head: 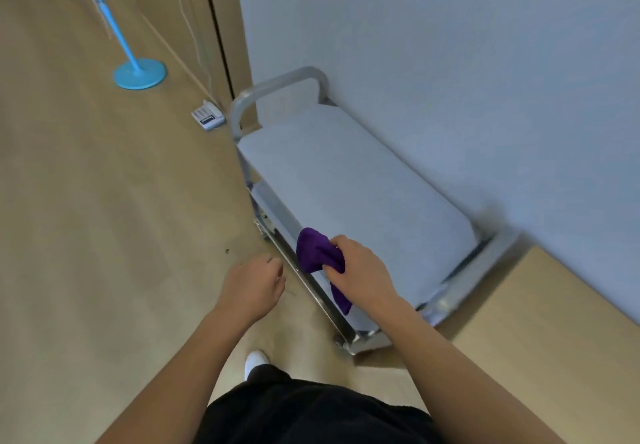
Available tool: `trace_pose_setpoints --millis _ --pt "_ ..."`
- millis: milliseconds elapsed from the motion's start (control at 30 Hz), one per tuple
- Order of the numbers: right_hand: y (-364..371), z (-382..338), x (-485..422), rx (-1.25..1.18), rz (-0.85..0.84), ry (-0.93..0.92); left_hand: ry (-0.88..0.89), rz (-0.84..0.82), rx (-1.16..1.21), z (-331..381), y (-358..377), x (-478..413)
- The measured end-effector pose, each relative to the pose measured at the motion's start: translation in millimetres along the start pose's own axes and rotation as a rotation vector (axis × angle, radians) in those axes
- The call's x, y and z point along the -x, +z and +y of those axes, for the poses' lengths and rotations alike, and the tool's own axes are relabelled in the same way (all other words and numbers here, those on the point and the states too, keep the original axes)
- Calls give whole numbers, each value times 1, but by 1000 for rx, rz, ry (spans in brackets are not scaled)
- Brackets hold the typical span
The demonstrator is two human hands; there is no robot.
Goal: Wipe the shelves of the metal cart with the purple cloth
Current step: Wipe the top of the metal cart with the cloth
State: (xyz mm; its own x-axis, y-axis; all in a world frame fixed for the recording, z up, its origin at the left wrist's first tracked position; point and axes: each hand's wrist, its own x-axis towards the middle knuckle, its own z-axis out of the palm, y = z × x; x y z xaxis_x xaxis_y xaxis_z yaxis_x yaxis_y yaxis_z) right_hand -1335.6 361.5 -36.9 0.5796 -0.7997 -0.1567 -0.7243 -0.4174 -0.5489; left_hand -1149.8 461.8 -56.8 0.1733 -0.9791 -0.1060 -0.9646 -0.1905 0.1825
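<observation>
Head view looks down on a low grey metal cart (pixel 277 84) parked along a pale wall, its looped handle at the far end and its near corner by the person's feet. The right hand (pixel 360 270) is clenched round a bunched purple cloth (pixel 317 253), with one tail of the fabric hanging below the fist. Cloth and hand sit over the front edge of the cart at its near end, where the flat top shelf (pixel 346 180) meets the rail. Whether the cloth already touches the metal cannot be told.

The left hand (pixel 252 284) hangs over the wooden floor just off the cart's front side, fingers loosely curled and holding nothing. That makes the right hand plainly the nearer one, and the one placed to wipe.

From the cloth, the top shelf stretches away and slightly left towards the handle, so its long axis runs lengthwise from the person. A stroke would likely travel outward along it. The lower shelf (pixel 277 211) shows only as a strip under the front edge (most of it is hidden), and reaching it would probably mean going in from the cart's front side.
</observation>
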Motion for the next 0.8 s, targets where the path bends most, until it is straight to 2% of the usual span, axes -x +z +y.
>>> trace_pose_setpoints --millis 133,300,567,800 --pt "23 -44 -47 -28 -31 17 -34 -21 -3 -63 -12 -18" --pt "33 -66 -93 -9 7 57 4 -34 -13 -107 -26 -56" --pt "35 -52 -173 -5 26 157 121 -56 -3 -129 -29 -150" --pt "43 -32 -264 -45 21 269 157 -148 -40 -157 -32 -239"
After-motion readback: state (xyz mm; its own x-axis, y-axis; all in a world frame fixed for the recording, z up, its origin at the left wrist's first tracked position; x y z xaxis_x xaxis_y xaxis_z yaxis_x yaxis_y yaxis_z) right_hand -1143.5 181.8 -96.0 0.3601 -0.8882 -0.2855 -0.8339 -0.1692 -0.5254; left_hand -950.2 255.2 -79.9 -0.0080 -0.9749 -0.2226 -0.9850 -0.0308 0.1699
